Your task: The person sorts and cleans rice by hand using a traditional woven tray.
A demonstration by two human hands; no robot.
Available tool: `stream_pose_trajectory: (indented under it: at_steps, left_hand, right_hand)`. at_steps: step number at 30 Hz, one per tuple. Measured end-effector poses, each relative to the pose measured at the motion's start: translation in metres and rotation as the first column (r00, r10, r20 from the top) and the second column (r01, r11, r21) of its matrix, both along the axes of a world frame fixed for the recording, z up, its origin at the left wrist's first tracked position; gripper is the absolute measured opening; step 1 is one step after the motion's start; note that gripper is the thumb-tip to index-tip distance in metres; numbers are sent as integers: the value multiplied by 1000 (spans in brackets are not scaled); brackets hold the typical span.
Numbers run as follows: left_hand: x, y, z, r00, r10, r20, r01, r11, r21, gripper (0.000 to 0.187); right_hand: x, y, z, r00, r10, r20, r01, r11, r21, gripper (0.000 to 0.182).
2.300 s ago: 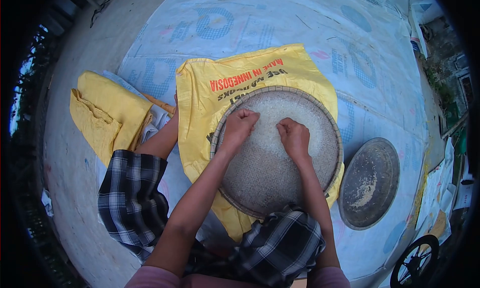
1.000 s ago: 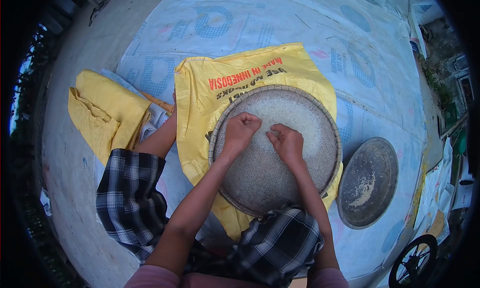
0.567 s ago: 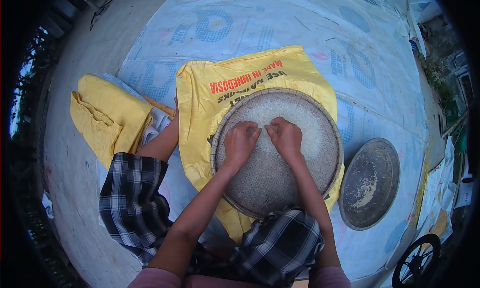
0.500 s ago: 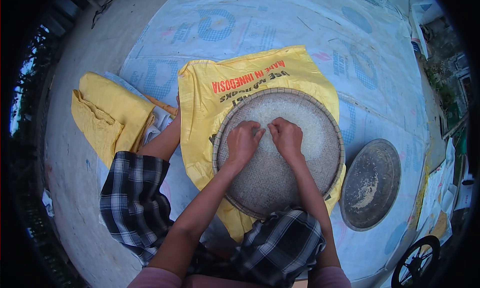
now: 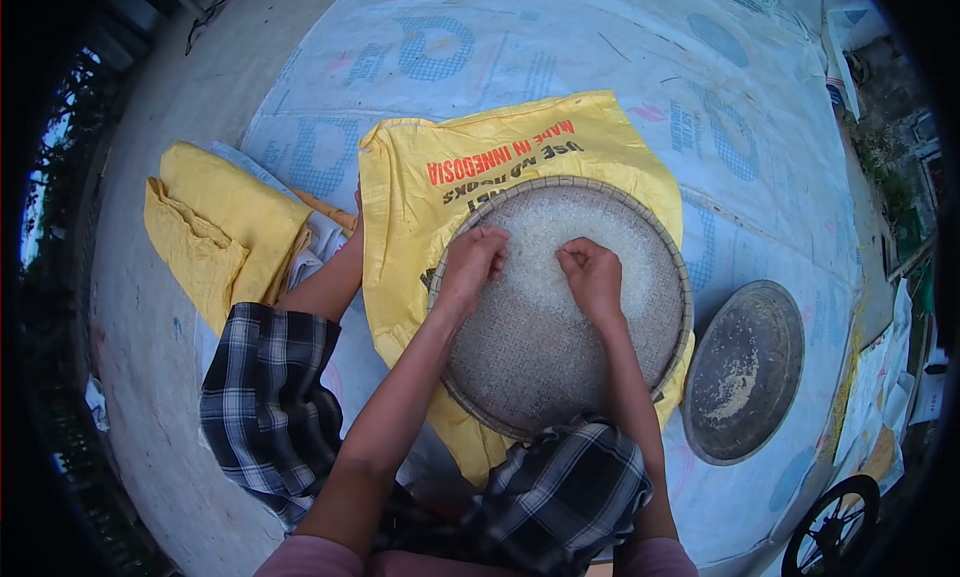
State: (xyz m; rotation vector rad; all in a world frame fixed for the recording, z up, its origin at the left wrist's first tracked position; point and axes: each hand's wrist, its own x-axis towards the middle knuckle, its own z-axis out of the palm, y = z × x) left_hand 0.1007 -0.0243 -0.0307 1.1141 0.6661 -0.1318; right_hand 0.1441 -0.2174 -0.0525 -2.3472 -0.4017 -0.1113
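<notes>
A round woven winnowing tray (image 5: 520, 367) lies before me, its rim bound with cane. White rice grains (image 5: 545, 222) are spread over its far half. My left hand (image 5: 474, 267) is over the tray's left side near the rim, fingers curled in. Above the rice at right of centre, my right hand (image 5: 594, 279) has thumb and forefinger pinched together. Whatever either hand's fingers hold is too small or hidden to make out. Beneath the tray is a yellow printed sack (image 5: 400, 197).
A dark metal basin (image 5: 770, 397) with some pale grains (image 5: 735, 387) stands to the right. Folded yellow sacks (image 5: 230, 212) lie at left. A blue-white printed tarp (image 5: 600, 67) covers the ground. A black wheel (image 5: 830, 527) is at lower right.
My hands have moved apart: the left shifted leftward toward the tray's rim, the right moved a little to the right. Both fingers stay closed.
</notes>
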Motion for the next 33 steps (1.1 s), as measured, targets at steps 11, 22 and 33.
stream_pose_trajectory:
  at_steps: [11,22,33]
  left_hand:
    - [22,-24,-5,930,-364,41,133,440,888,20]
    - [16,-27,-7,916,-398,47,112,368,923,20]
    - [-6,-1,-2,997,-76,-26,79,986,150,10]
  right_hand:
    - [-23,-2,-1,991,97,-87,-89,992,86,6]
    - [-21,8,10,937,102,-334,28,932,361,7]
    - [-21,-5,-8,921,158,-355,74,825,561,6]
